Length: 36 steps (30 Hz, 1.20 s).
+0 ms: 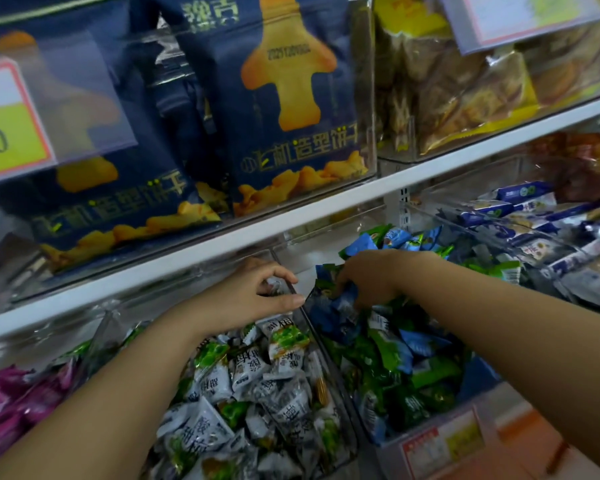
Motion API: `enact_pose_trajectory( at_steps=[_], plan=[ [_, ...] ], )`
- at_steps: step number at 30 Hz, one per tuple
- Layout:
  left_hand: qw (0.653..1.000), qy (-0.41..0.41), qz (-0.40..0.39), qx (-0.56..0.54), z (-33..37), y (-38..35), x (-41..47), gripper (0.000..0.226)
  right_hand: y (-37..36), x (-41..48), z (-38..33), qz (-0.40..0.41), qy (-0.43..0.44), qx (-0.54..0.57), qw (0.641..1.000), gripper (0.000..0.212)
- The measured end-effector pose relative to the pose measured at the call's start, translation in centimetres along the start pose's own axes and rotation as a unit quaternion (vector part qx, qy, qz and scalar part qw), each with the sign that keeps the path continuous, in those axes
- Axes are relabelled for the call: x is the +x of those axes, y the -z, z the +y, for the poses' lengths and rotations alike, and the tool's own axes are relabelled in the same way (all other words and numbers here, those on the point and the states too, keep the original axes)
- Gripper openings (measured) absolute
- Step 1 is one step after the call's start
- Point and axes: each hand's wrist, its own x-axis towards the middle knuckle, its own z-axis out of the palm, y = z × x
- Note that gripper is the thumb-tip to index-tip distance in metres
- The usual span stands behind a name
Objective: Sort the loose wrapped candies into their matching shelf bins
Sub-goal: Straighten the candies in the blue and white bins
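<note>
Two clear shelf bins stand side by side on the lower shelf. The middle bin holds white and green wrapped candies. The bin to its right holds blue and green wrapped candies. My left hand hovers over the back of the white-and-green pile, fingers pinched on a small silvery wrapped candy. My right hand is curled down into the blue-and-green pile, its fingers closed around a bunch of those candies. Its fingertips are hidden among the wrappers.
A bin of pink wrapped candies sits at the far left, and a bin of blue and white packets at the right. The white shelf edge overhangs just above my hands, carrying dark blue biscuit bags. Price tags hang on the bin fronts.
</note>
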Motion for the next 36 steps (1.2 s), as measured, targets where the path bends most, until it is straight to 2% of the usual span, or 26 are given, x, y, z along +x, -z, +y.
enact_pose_trajectory(
  at_steps=[7,11,13,15,17,19,21,23,25,27,30,36],
  plan=[
    [1.000,-0.004,0.002,0.009,0.1,0.0,0.0,0.040,0.3,-1.3,1.8,0.059,-0.055,0.015,0.997,0.036],
    [1.000,-0.008,0.006,0.010,0.1,-0.1,-0.1,0.040,0.4,-1.3,1.9,0.057,-0.073,0.017,0.996,0.036],
    [1.000,-0.006,0.011,0.012,0.2,-0.2,-0.1,0.041,0.6,-1.3,1.2,0.066,-0.068,0.001,0.995,0.037],
    [1.000,-0.006,0.011,0.004,0.2,-0.3,-0.1,0.042,0.8,-0.9,0.0,0.117,-0.047,-0.024,0.992,0.044],
    [1.000,-0.009,0.016,-0.006,0.1,-0.5,0.0,0.042,0.5,0.1,-1.5,0.139,-0.010,0.016,0.990,0.051],
    [1.000,-0.014,0.022,-0.009,0.0,-0.5,0.0,0.043,0.2,1.5,-2.6,0.092,0.022,0.095,0.991,0.056],
    [1.000,-0.016,0.019,-0.018,-0.1,-0.6,0.0,0.045,-0.3,2.8,-3.0,0.015,0.025,0.124,0.992,0.062],
    [0.999,-0.016,0.015,-0.027,-0.2,-0.5,0.1,0.045,-0.4,3.4,-3.1,-0.049,0.019,0.103,0.993,0.058],
    [0.999,-0.018,0.013,-0.028,-0.4,-0.5,0.1,0.042,-0.1,3.4,-3.4,-0.087,0.021,0.060,0.994,0.045],
    [0.999,-0.017,0.013,-0.030,-0.4,-0.5,0.0,0.040,0.0,3.1,-3.2,-0.097,0.035,0.032,0.994,0.040],
    [0.999,-0.013,0.010,-0.038,-0.5,-0.4,-0.1,0.043,0.1,1.8,-2.7,-0.100,0.038,0.024,0.994,0.044],
    [0.999,-0.024,0.013,-0.042,-0.3,-0.5,-0.1,0.045,0.1,-1.0,-1.5,-0.080,0.030,0.082,0.993,0.038]
  ],
)
